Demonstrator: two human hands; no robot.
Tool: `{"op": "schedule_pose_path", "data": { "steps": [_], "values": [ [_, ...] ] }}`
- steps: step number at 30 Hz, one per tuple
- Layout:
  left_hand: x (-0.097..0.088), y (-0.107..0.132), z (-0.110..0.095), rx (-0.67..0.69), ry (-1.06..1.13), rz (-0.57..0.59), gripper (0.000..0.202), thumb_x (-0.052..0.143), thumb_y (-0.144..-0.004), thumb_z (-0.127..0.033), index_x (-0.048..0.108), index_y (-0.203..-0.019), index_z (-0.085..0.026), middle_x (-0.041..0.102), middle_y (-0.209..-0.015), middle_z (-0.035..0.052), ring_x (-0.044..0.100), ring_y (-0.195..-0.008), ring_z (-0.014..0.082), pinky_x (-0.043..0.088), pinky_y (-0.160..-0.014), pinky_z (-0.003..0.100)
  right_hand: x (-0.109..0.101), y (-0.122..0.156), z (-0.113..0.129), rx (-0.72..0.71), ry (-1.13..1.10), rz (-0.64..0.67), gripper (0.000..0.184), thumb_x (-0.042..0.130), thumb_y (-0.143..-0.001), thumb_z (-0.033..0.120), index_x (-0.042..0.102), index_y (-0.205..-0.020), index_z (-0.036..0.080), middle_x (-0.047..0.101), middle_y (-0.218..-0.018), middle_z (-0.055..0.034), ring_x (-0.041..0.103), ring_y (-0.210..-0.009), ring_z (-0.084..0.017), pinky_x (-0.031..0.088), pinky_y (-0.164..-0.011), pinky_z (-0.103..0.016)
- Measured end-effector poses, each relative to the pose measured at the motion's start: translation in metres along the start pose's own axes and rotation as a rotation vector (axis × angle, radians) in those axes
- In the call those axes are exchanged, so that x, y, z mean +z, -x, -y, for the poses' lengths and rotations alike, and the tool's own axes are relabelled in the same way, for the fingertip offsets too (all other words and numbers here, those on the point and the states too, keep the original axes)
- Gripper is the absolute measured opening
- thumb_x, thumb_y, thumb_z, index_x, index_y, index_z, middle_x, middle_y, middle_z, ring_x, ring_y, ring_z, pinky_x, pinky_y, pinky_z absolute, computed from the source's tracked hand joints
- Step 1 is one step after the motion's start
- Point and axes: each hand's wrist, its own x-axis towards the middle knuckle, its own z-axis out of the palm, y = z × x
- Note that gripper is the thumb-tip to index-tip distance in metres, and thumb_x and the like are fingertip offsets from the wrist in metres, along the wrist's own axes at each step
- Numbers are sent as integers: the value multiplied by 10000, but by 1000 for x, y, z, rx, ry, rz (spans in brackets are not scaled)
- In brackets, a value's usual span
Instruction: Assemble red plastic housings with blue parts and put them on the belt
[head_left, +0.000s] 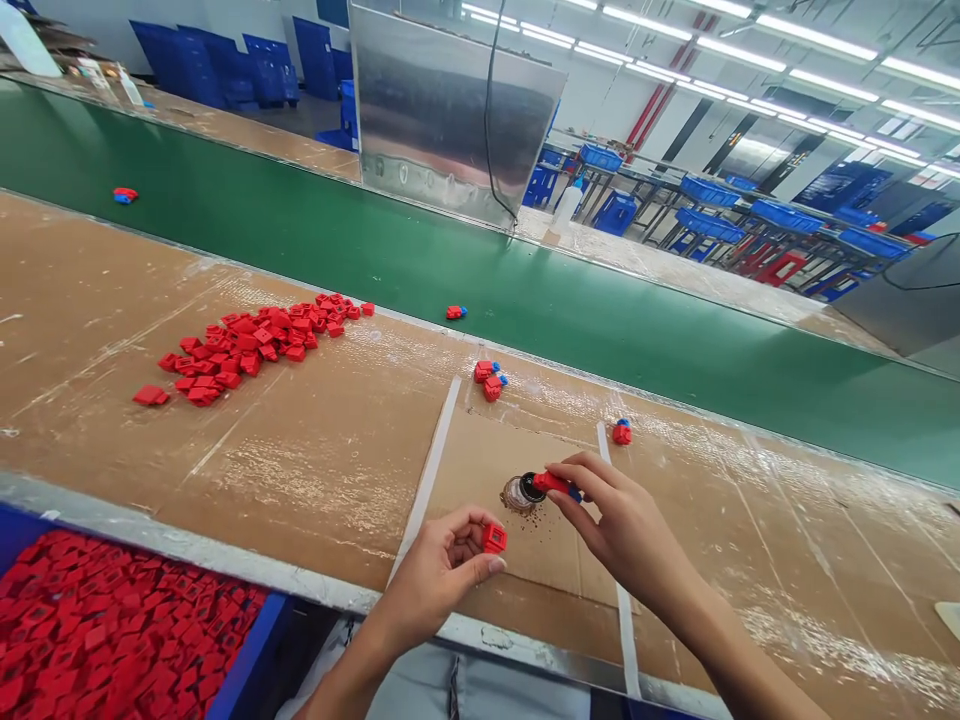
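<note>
At the near edge of the bench (712, 530), my left hand (439, 565) is holding a small red block (494, 539) at the fingertips, its square opening facing up toward me. A little farther in, my right hand (619, 500) is pinching a red-and-blue piece (552, 482) between thumb and fingers, its red end reaching the dark mouth of a small jar (517, 493); I cannot tell how deep the tip is sitting.

The left wrist is crossing the near edge, fingers curling and thumb lying just below the block. The right forearm is slanting in from the right, palm turning down.

Nearest, below the bench's near edge and to the left, a blue bin (256, 655) is holding many red blocks. The jar is standing on a cardboard sheet (480, 450) between 2 tape strips, the left (428, 470) and the right (628, 640), and I am seeing room between the hands and the far edge. A pile of red blocks (255, 340) is lying left of the strips, reaching toward that edge. Near it, 3 assembled pieces (493, 387) are resting. Beyond, a green belt (315, 235) is carrying 2 more.
</note>
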Motion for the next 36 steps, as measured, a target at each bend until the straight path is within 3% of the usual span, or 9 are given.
{"op": "schedule_pose_path", "data": {
  "steps": [6,10,15,36],
  "values": [
    [1,1,-1,-9,-22,3,191,699,-830,-243,639,-996,-169,572,-824,-11,508,-777,115,394,-724,219,0,1,3,43,-42,-53,180,496,-1000,292,607,-1100,191,623,-1023,-86,618,-875,-210,518,-738,-331],
    [0,1,0,-30,1,1,202,721,-807,-242,657,-984,-167,591,-818,-5,529,-776,122,408,-730,225,0,9,24,63,-197,-50,153,529,-989,267,602,-1110,207,625,-1013,-65,610,-824,-172,505,-718,-285],
    [1,1,0,-42,46,26,208,736,-791,-243,679,-974,-161,634,-827,14,578,-824,152,431,-774,248,9,23,43,47,-287,15,187,531,-985,223,582,-1165,212,612,-1071,-71,606,-949,-180,500,-808,-274],
    [1,0,-7,-40,55,71,171,706,-800,-188,697,-965,-142,689,-843,32,599,-794,145,444,-753,235,29,36,49,81,-268,54,102,488,-988,199,564,-1054,215,600,-986,-70,608,-823,-181,498,-709,-266]
  ]
}}
